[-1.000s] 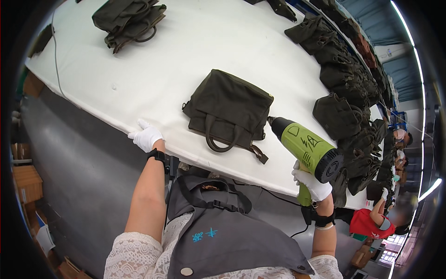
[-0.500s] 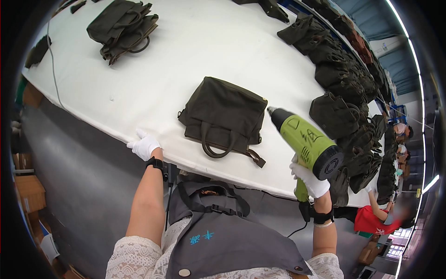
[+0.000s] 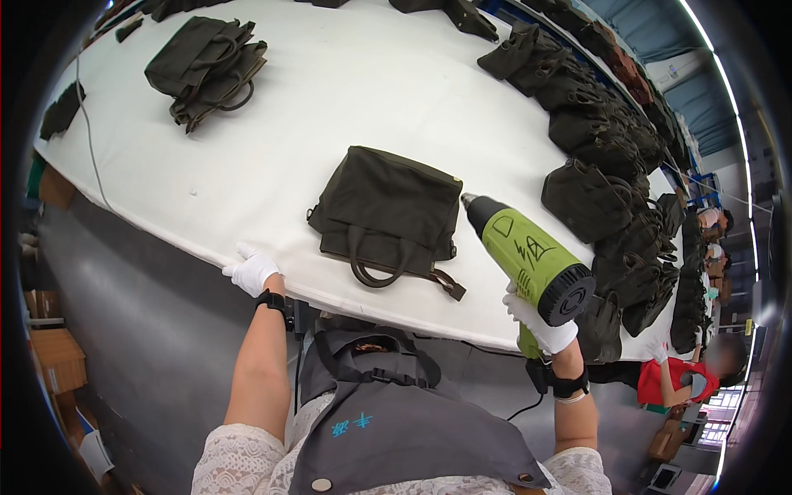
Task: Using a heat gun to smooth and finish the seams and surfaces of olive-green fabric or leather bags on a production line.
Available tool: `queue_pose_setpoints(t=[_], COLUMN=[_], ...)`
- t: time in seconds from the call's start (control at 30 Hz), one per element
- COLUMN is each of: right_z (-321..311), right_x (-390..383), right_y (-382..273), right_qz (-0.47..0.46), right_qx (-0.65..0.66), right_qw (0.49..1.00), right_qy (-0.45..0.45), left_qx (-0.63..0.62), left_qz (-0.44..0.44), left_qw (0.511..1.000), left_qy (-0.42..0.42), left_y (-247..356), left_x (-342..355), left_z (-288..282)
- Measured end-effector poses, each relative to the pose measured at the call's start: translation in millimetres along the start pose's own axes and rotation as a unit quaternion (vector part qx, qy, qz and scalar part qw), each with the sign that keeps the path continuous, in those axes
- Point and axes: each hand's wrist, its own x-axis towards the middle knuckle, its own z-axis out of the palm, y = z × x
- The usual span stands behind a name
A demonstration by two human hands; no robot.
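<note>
A dark olive fabric handbag lies flat on the white table, its handles toward me. My right hand, in a white glove, grips a lime-green heat gun whose dark nozzle points at the bag's right edge, a little short of it. My left hand, also gloved, rests on the table's near edge to the left of the bag and holds nothing.
Two stacked olive bags lie at the far left. Several more bags are piled along the table's right side. A thin cable runs down the left of the table. Another person in red is at the lower right.
The heat gun's nozzle has stayed close to the bag's right edge. My left hand has kept its place on the table edge. My view has shifted slightly.
</note>
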Motion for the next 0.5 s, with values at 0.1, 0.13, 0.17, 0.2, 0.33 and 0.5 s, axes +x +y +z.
queue_pose_setpoints(t=[0.1,0.13,0.17,0.2,0.33,0.5], right_z=[-3.6,-3.2,-2.8,-2.4,1.4,1.9], right_x=[3.9,3.7,2.9,1.6,-13.0,-32.8], right_y=[8.7,8.8,8.2,6.9,0.1,15.9], right_qz=[0.027,0.026,0.047,0.067,0.064,0.096], right_qx=[0.005,0.008,0.034,0.058,0.105,0.094], right_qw=[1.000,1.000,0.998,0.995,0.992,0.990], right_qy=[0.012,0.011,-0.020,-0.052,0.010,-0.046], left_qx=[-0.007,-0.007,-0.007,-0.001,-0.012,0.040], left_qz=[0.006,0.005,0.008,0.021,0.033,0.101], left_qw=[1.000,1.000,1.000,1.000,0.999,0.994], left_qy=[-0.009,-0.017,-0.014,0.017,0.012,0.000], left_y=[0.6,2.8,-0.6,-8.0,-8.2,-18.2], left_x=[-6.0,-5.5,-1.2,5.3,5.5,11.1], left_z=[-1.3,-4.0,-1.0,6.6,5.9,-7.1])
